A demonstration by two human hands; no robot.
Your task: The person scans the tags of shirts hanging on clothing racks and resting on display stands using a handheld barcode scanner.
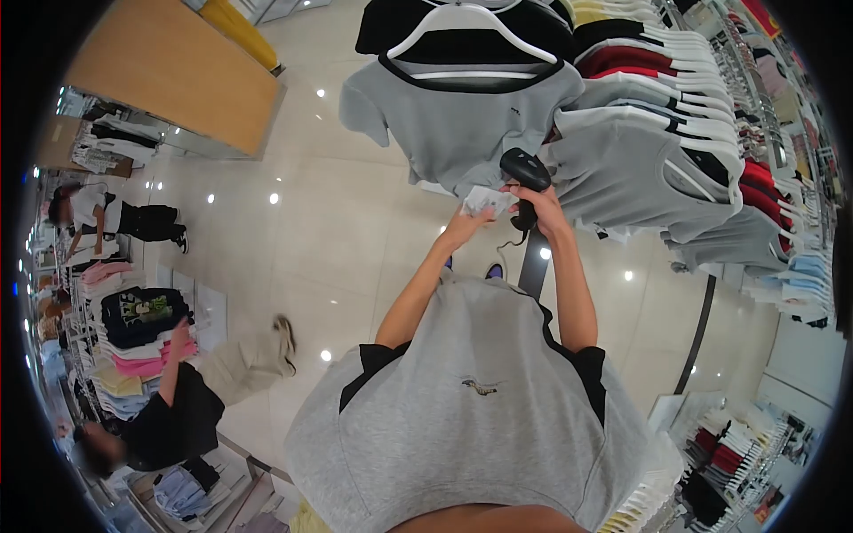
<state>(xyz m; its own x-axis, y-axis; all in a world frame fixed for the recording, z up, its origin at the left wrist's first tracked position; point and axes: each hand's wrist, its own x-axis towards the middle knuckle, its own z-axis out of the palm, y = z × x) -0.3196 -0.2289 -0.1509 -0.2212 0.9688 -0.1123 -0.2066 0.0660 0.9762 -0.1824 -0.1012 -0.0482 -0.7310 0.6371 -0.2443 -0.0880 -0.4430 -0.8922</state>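
Observation:
In my right hand (546, 211) is a black barcode scanner (526, 169), my fingers wrapped round its grip. A cord (508, 242) runs down from the scanner's handle. My left hand (464, 225) pinches a white tag (485, 201) close beside the scanner, at the lower hem of a grey T-shirt. That grey T-shirt (462, 115) has a black neckline and hangs from a white hanger (471, 19) in front of me. Both hands are close together, and the scanner's head overlaps the shirt's lower right part.
To the right, a rack holds grey T-shirts (622, 169) and red garments (626, 60) on white hangers. A person (173, 413) stands at a table of folded clothes (133, 360) on the left; another person (107, 213) is farther off. A wooden counter (178, 71) stands at upper left.

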